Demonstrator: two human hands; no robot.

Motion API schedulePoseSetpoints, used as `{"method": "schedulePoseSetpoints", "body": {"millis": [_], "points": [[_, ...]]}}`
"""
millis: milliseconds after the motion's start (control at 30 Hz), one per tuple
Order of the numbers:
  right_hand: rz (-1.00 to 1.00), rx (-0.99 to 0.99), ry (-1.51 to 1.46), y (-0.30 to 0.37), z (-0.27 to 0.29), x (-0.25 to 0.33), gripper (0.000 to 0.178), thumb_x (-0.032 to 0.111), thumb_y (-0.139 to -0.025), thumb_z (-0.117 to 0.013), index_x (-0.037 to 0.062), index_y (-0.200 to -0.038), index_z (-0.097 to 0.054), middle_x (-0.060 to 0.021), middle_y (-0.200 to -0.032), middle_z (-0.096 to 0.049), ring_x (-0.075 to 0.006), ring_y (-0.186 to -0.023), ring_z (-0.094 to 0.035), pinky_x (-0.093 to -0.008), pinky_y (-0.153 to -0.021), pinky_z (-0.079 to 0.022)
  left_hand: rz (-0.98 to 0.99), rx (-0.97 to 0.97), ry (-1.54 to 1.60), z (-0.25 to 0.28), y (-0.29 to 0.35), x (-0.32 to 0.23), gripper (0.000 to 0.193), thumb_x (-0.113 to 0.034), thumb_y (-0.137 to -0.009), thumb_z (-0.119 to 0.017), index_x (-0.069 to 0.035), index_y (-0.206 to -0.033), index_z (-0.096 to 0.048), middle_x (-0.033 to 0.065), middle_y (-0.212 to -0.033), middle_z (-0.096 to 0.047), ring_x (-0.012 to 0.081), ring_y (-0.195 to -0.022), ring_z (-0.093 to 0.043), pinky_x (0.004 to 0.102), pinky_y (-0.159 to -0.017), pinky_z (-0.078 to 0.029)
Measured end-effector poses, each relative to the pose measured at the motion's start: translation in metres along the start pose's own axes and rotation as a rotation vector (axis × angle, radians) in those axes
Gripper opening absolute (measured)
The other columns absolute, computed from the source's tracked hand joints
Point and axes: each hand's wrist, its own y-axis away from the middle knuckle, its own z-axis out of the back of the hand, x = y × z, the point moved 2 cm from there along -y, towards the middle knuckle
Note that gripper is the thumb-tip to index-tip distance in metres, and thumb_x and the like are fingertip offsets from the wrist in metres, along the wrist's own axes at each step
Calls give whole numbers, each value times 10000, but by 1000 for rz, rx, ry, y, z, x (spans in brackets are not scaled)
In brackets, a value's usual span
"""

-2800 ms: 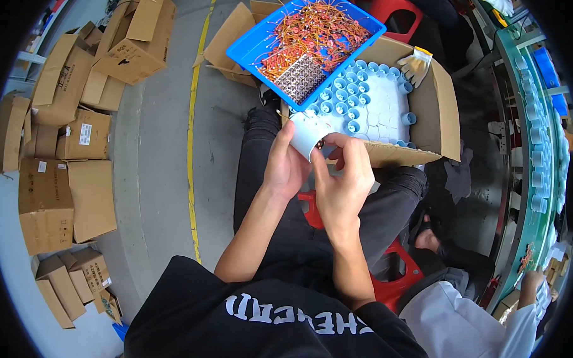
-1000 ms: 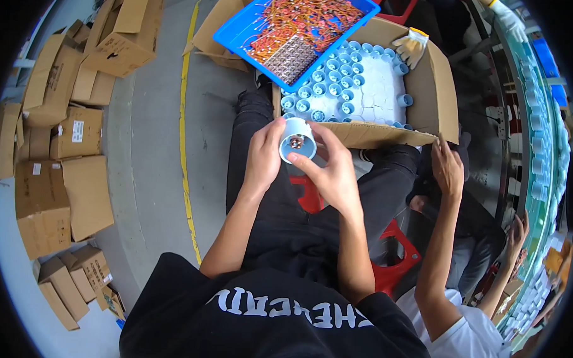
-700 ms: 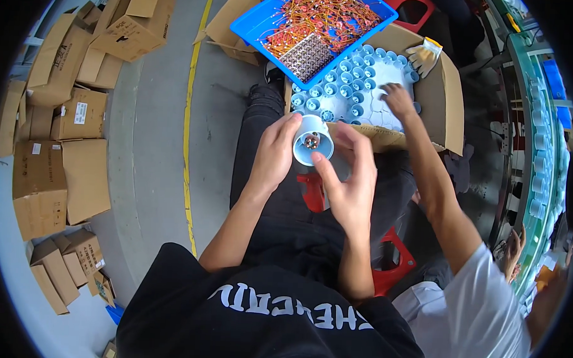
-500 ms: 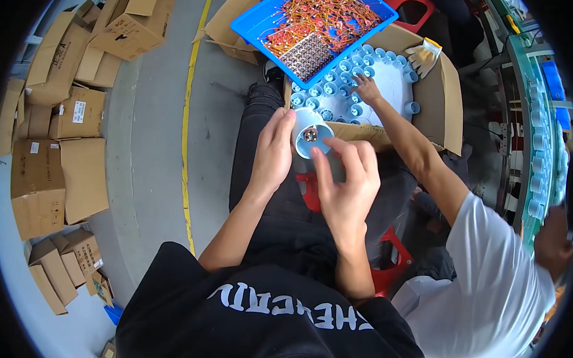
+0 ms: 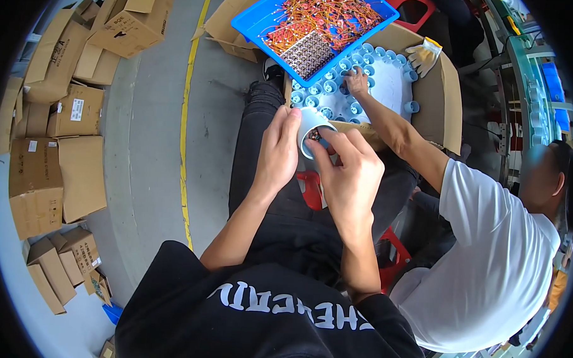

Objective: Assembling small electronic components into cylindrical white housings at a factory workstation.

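A pale-blue plastic cup-shaped housing (image 5: pixel 306 124) is gripped by my left hand (image 5: pixel 277 148), its open mouth tipped toward me and to the right. My right hand (image 5: pixel 353 175) reaches into that mouth with thumb and forefinger. The fingertips close on a small round metallic part (image 5: pixel 313 136) inside, which they partly cover. Beyond my hands, a cardboard box (image 5: pixel 450 99) holds several more pale-blue housings (image 5: pixel 329 87) standing on a white sheet. A blue tray (image 5: pixel 251 23) rests over the box's left side, with a heap of orange-red wired parts (image 5: pixel 333 13) and a block of small metallic parts (image 5: pixel 306 55).
At the right, a co-worker in a white shirt (image 5: pixel 486 249) stretches a hand (image 5: pixel 358 83) into the box. White gloves (image 5: pixel 423 56) hang on its far right corner. Cardboard boxes (image 5: pixel 37 176) line the left wall. Red stools (image 5: pixel 311 191) show below my hands and behind the box.
My right thumb and forefinger have moved into the housing and closed on the part inside. The housing has shifted slightly right. The co-worker's hand has moved left within the box.
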Motion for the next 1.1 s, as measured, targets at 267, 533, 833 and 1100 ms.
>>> {"method": "schedulePoseSetpoints", "body": {"millis": [267, 533, 833, 1100], "points": [[-33, 34, -20, 2, 1, 0, 179, 109, -716, -769, 38, -855, -681, -78, -692, -557, -251, -639, -577, -355, -590, -460, -16, 46, 24, 1, -2, 2, 316, -282, -1041, -388, -29, -874, -473, -19, -811, -409, 52, -769, -397, 224, -711, -365], [-43, -25, -69, 0, 3, -5, 250, 113, -708, -799, 16, -901, -673, -102, -751, -573, -240, -678, -576, -335, -609, -466, -160, 18, -78, 0, -3, -3, 336, -303, -1036, -386, -23, -858, -437, 41, -682, -404, 84, -654, -364, 289, -587, -356], [-277, 83, -645, -1, -7, -21, 490, 70, -728, -792, -60, -1141, -564, -183, -982, -646, -249, -917, -656, -332, -810, -516, -325, 181, -17, 1, -11, -12, 251, -240, -1014, -373, -22, -926, -462, 49, -692, -462, 85, -660, -421, 283, -602, -377], [-278, 147, -649, -1, -24, -28, 461, 33, -775, -739, -80, -1172, -535, -234, -1033, -645, -296, -981, -669, -357, -859, -518, -365, 209, -131, 6, -18, -8, 235, -243, -1010, -374, -35, -936, -454, 51, -679, -476, 90, -634, -436, 287, -604, -381]]}}
